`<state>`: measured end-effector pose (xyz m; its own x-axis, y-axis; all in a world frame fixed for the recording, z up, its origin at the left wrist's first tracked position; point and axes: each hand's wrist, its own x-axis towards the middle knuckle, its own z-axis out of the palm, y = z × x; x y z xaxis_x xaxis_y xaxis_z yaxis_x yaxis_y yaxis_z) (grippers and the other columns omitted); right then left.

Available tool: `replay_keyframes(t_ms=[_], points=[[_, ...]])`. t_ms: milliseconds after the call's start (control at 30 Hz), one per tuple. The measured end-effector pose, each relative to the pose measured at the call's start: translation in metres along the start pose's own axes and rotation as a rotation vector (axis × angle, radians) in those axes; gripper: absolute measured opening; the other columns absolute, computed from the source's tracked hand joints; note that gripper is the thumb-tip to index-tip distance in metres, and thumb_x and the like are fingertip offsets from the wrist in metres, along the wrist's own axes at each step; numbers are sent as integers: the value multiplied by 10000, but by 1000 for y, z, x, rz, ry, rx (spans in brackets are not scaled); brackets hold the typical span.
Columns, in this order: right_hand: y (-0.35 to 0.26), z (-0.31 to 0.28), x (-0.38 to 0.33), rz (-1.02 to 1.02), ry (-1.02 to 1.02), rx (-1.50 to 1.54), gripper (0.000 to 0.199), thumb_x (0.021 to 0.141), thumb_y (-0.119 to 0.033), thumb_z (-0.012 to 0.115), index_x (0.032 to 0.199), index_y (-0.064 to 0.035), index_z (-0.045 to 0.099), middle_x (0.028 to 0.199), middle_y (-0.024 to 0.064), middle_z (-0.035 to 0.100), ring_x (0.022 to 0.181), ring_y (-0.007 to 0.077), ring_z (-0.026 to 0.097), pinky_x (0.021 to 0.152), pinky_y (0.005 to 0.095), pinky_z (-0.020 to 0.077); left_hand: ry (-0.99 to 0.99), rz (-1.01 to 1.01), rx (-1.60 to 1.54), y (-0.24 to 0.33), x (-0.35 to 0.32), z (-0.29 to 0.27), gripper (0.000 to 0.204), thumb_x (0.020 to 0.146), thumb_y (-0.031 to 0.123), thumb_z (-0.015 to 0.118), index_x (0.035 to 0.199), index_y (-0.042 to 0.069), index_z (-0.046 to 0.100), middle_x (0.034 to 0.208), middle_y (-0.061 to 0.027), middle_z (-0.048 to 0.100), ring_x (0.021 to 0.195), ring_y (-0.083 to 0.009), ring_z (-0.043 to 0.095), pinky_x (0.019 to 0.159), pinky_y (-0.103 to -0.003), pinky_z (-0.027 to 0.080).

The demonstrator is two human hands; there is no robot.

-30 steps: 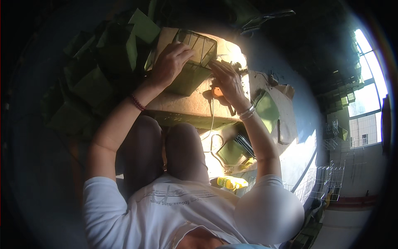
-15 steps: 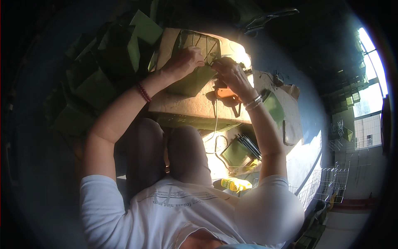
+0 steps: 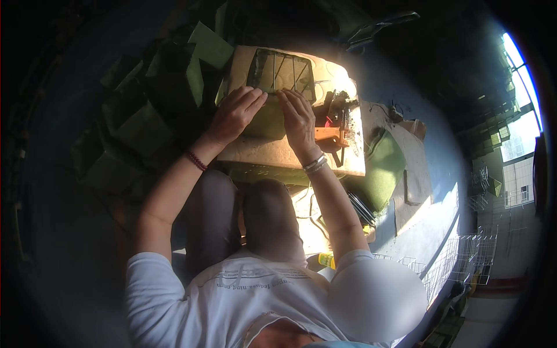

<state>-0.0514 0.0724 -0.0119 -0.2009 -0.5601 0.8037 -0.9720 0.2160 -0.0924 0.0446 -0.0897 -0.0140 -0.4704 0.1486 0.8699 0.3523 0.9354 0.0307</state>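
Note:
A green box, seemingly of fabric [image 3: 266,123], sits on the worktable with its dark-edged opening turned up, and thin wire bars [image 3: 275,69] run across it. At the left part of its near rim, my left hand [image 3: 237,113] pinches the edge between thumb and bent fingers. My right hand [image 3: 299,119] grips the same rim a little further right, fingertips pressed on the edge. The thumbs are partly hidden. To the right of my right hand lies an orange-bodied tool [image 3: 328,134], which the hand partly covers.
Several green boxes [image 3: 180,75] are heaped to the left of the tan-topped worktable [image 3: 261,152]. A green panel [image 3: 383,168] lies at the right, near thin dark rods [image 3: 361,207]. White wire grids [image 3: 464,252] stand farther right. A yellow packet [image 3: 326,259] is low beside my legs.
My right hand has moved left from the box's right corner to the near rim, uncovering more of the table's right side. My left hand has come down and left onto that rim.

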Motion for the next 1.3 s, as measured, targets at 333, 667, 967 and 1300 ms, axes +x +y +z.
replay_keyframes(t_ms=[333,667,967,1300], points=[[30,-12,24,8,-113,171,150,761,-1,601,907,-9,630,948,116,657,927,292,611,840,365,477,-357,-134,-74,-8,51,18,80,762,70,627,790,-5,631,846,-105,614,825,-254,582,701,-346,491],[17,-38,6,103,22,208,223,813,21,612,1035,13,634,1073,151,648,1055,318,607,958,412,459,187,-149,-143,-4,11,-6,211,745,-42,696,948,9,668,917,-75,648,844,-218,615,686,-322,523],[6,-6,-4,40,50,68,319,717,39,605,1031,-10,638,1064,116,618,1033,294,581,956,416,450,-4,68,-96,-13,7,17,316,718,-15,659,1035,-9,655,1048,-76,623,951,-226,600,794,-322,526],[27,-30,32,-166,-343,29,235,702,-49,593,933,-22,629,898,78,555,893,240,530,815,341,449,-422,322,-277,-43,64,20,136,745,66,671,843,-10,614,872,-66,562,866,-232,561,764,-321,492]])
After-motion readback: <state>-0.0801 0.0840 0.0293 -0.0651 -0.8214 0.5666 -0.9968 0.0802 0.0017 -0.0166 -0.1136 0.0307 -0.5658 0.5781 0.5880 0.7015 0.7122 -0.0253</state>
